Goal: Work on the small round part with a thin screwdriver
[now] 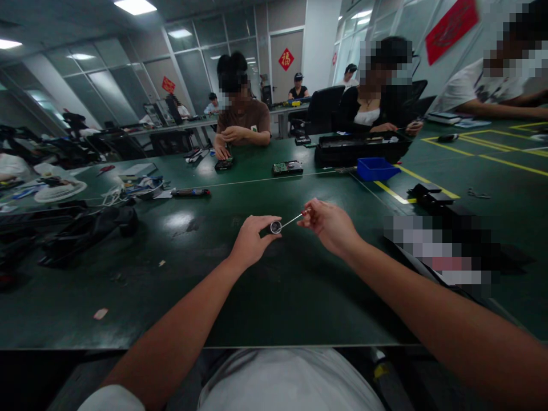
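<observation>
My left hand [253, 238] is closed around a small black cylindrical part [274, 227], its round, light-rimmed end turned toward my right side. What lies inside that end is too small to make out. In my right hand [329, 224] is a thin screwdriver [293, 220] with a red portion near the fingers. Its metal shaft slants down to the left, and the tip reaches the rim of the black part. Both hands are held above the green table [257, 308].
A blue bin [377, 169] and a long black housing [363, 150] stand at the back right. Circuit-board devices [287, 167] lie farther back. A pen-like tool [190, 193], cables [132, 191] and black parts [92, 231] are on the left. Several people work around the table.
</observation>
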Available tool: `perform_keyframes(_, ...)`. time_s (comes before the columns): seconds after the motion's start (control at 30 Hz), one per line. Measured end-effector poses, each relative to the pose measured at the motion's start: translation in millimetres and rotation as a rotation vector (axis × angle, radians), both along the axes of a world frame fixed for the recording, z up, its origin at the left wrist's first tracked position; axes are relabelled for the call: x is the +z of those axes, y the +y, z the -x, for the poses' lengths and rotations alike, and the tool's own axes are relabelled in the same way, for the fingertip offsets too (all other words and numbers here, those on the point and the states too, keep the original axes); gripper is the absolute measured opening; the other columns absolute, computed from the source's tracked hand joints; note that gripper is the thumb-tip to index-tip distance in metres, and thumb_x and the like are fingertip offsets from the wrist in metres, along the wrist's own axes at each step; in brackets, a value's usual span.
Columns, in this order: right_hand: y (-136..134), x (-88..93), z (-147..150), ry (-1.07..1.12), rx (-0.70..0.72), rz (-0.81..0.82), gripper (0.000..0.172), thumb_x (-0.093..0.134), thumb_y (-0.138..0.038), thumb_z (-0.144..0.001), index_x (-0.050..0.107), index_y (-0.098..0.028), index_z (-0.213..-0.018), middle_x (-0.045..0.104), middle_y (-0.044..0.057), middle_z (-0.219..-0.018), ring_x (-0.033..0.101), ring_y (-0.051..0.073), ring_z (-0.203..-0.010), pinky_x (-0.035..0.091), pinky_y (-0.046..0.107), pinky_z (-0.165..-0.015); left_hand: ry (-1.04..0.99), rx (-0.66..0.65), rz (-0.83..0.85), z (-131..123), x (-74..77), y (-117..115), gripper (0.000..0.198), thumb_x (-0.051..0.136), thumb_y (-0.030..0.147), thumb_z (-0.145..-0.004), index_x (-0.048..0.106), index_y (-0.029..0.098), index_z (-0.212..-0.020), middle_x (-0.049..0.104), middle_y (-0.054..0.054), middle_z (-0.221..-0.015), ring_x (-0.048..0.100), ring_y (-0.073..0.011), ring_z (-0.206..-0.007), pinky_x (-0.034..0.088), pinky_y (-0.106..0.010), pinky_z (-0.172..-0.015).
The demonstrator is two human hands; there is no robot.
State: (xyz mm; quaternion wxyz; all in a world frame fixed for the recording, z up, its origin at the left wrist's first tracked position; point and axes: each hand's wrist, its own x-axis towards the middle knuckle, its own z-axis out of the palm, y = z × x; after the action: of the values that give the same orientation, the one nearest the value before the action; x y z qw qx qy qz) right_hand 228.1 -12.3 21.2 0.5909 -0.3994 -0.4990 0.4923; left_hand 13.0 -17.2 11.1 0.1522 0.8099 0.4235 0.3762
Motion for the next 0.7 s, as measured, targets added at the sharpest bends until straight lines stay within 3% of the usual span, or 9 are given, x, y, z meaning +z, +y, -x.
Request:
perform_keyframes(0.1, 6.0, -3.6, -3.5, 0.01, -0.045, 0.012, 0.034, 0.063, -0.056, -0.085, 0.058, -0.022, -0.083, 0.062, 0.0, -0.072, 0.06, 0.015, -0.062, 0.057, 0.037, -0.069, 0.027, 0.02, 0.0, 0.7, 3.5, -0.2, 0.036, 0.075, 0.023, -0.085, 0.068, 0.027, -0.12, 0.071, -0.004, -0.123, 0.062, -0.0235, -0.117, 0.041, -0.045, -0.107)
perform_keyframes(0.23, 2.2, -3.2, 0.1, -0.077, -0.135, -0.088, 0.035, 0.063, -0.057, -0.086, 0.059, -0.023, -0.086, 0.065, 0.001, -0.077, 0.063, 0.016, -0.067, 0.055, 0.033, -0.067, 0.038, 0.061, 0.018, 0.0, 3.5, -0.7, 0.038, 0.076, 0.023, -0.084, 0.068, 0.027, -0.121, 0.071, -0.004, -0.122, 0.063, -0.0236, -0.114, 0.043, -0.043, -0.103)
perform_keyframes(0.7, -18.2, 7.8, 6.1, -0.369, -0.217, -0.311, 0.023, 0.056, -0.044, -0.095, 0.062, -0.022, -0.096, 0.071, 0.004, -0.082, 0.067, 0.019, -0.074, 0.054, 0.035, -0.07, 0.033, 0.109, 0.047, -2.8, 1.3, -2.5, 0.04, 0.077, 0.028, -0.084, 0.068, 0.026, -0.122, 0.071, -0.004, -0.122, 0.063, -0.0244, -0.111, 0.045, -0.041, -0.099)
